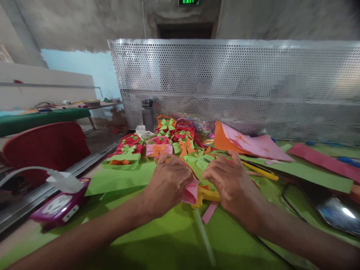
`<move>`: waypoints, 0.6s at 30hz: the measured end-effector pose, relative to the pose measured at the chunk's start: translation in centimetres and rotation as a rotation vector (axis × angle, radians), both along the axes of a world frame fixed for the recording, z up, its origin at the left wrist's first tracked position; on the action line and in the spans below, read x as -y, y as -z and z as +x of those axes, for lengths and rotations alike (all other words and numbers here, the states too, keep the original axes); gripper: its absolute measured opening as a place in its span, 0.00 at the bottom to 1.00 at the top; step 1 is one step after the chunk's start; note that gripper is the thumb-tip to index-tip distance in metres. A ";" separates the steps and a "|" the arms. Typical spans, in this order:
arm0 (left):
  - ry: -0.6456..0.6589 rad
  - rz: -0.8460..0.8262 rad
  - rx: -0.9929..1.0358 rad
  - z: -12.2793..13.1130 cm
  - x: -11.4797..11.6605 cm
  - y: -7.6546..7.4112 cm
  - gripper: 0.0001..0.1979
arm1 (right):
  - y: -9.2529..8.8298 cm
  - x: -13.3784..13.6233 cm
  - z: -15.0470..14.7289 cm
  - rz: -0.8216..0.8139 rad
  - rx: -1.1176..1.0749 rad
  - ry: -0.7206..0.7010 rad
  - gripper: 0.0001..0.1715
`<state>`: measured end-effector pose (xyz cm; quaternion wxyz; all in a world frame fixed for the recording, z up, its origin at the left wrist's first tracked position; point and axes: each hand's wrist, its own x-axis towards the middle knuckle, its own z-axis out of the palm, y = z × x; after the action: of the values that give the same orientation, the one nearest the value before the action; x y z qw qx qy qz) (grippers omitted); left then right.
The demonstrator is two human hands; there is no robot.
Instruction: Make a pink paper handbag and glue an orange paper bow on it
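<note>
My left hand (168, 183) is closed with its fingertips bent down over a pink felt-like piece (190, 192), most of which the hand hides. A thin red strip (191, 169) curves out beside its fingers. Facing it, my right hand (226, 182) has its thumb and fingers pinched together; what they hold, if anything, is hidden. Between the hands and partly behind the right one lies a yellow glue gun (206, 195), with a pale glue stick (206, 238) pointing toward me. A narrow pink strip (209, 212) lies beside it.
Several small bags with bows (159, 150) crowd the back, near a dark bottle (147, 115). A purple power strip (60, 206) sits left. Pink sheets (261, 144), a yellow cutter (260, 170) and a phone-like dark object (340, 213) lie right. A perforated metal panel (233, 67) stands behind.
</note>
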<state>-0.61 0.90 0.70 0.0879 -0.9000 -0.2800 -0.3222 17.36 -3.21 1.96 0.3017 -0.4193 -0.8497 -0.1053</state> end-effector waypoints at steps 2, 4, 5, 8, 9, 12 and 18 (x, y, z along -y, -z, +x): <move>0.029 -0.036 0.024 0.0 0.0 0.0 0.10 | 0.1 0.0 -0.1 0.041 0.000 0.023 0.11; 0.042 -0.037 0.024 0.1 0.1 0.2 0.11 | 0.6 0.0 -0.4 0.061 0.053 0.041 0.09; 0.041 -0.030 0.023 0.1 0.2 0.2 0.12 | 0.9 0.0 -0.5 0.066 0.090 0.046 0.09; 0.040 -0.003 0.030 0.3 0.4 0.4 0.13 | 1.6 0.1 -0.8 0.087 0.177 0.053 0.10; 0.044 0.004 0.033 0.3 0.5 0.4 0.13 | 1.7 0.2 -0.8 0.103 0.196 0.059 0.10; 0.065 0.014 0.031 0.4 0.7 0.2 0.12 | 1.6 0.4 -0.7 0.137 0.239 0.084 0.11; 0.075 0.041 0.044 0.3 0.9 -0.1 0.11 | 1.1 0.5 -0.6 0.183 0.263 0.113 0.10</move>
<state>-0.29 -0.02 0.85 0.0880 -0.9005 -0.2414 -0.3508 16.79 -3.67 0.84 0.2182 -0.4199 -0.8438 -0.2531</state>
